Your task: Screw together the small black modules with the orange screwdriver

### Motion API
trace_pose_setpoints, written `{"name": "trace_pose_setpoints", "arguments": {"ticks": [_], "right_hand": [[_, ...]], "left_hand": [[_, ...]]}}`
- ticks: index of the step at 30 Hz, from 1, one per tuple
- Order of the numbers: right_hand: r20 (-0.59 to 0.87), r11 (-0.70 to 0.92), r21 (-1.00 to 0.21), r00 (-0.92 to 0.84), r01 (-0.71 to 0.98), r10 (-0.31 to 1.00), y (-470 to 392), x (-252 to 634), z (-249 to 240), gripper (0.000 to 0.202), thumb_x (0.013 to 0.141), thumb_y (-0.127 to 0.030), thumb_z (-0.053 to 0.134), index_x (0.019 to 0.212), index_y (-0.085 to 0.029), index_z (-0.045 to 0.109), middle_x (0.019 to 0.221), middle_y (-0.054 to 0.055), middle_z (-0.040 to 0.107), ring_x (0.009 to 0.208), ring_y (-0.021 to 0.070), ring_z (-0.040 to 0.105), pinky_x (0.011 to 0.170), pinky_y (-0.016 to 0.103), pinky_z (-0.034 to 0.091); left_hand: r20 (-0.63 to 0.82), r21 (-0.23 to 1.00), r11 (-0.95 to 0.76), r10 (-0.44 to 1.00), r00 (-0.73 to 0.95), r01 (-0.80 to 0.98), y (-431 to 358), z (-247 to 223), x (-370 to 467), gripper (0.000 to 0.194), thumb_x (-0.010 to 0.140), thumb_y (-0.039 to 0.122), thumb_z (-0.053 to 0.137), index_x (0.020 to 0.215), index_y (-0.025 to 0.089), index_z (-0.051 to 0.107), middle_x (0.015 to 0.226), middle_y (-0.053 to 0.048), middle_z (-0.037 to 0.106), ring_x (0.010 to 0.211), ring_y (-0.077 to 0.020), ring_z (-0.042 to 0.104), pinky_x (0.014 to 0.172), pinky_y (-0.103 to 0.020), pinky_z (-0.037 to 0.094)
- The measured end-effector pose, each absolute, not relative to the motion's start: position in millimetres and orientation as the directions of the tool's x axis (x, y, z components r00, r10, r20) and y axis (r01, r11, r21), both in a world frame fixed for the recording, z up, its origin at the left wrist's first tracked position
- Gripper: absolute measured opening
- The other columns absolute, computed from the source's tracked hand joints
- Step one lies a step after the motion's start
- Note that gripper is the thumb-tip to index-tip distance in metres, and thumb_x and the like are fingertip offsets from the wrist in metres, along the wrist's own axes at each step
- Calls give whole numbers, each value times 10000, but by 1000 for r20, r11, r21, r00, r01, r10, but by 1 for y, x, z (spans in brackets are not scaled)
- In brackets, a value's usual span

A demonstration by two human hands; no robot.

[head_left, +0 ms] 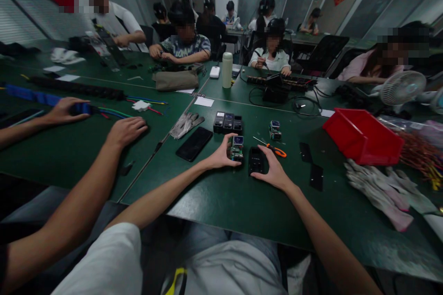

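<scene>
Shirt [231, 269]: pale grey-white, plain, loose, soft creases across front. Left sleeve [114, 258], to left of shirt front: same pale cloth, short, wide, plain hem. Trousers [197, 241], just beyond shirt front: faded blue-grey, denim-like, dim in shadow. Yellow-and-black strip [178, 279], just left of shirt front: narrow, angled; cannot tell whether worn. Well beyond shirt: left hand [221, 153], right hand [275, 170], both bare, forearms slim, uncovered.

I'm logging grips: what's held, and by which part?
Left hand: the small green circuit board, by its far and near ends. Right hand: the black rectangular plastic casing, also by its far and near ends.
</scene>
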State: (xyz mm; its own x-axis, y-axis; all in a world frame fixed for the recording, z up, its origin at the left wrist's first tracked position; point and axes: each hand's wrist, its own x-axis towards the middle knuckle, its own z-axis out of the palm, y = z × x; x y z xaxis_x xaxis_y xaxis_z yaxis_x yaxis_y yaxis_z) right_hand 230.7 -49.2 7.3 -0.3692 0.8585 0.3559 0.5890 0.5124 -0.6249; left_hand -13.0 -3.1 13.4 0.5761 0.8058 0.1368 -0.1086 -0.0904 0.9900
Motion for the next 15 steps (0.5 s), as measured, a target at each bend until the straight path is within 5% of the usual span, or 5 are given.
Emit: {"name": "trace_pose_setpoints", "arguments": {"ticks": [7,11,15], "right_hand": [[401,518,-632,-329,576,855,-49,228,8,934,591,-420,783,1372,-244,304,1354,106,398,1268,309,391,1050,512,356],[563,578,-592,-224,561,795,-48,226,14,948,590,-394,789,1371,-256,269,1394,114,341,1306,326,331,980,525,429],[675,714,-433,-326,550,662,-46,219,18,985,563,-402,810,1363,-301,243,1403,107,339,1297,335,348,1007,578,376]], "left_hand": [[60,953,111,841,538,-281,-6,23,-7,924,602,128,756,1330,356,234,1210,-70,518,935,-219,621,810,-404,485],[-120,897,303,866,485,-320,-3,29,1,540,835,409,533,1320,386,296,1105,-25,599,887,-205,613,749,-398,470],[-210,838,415,845,492,-355,5,28,14,423,873,511,405,1253,325,411,988,-10,637,891,-200,577,740,-359,444]]}}
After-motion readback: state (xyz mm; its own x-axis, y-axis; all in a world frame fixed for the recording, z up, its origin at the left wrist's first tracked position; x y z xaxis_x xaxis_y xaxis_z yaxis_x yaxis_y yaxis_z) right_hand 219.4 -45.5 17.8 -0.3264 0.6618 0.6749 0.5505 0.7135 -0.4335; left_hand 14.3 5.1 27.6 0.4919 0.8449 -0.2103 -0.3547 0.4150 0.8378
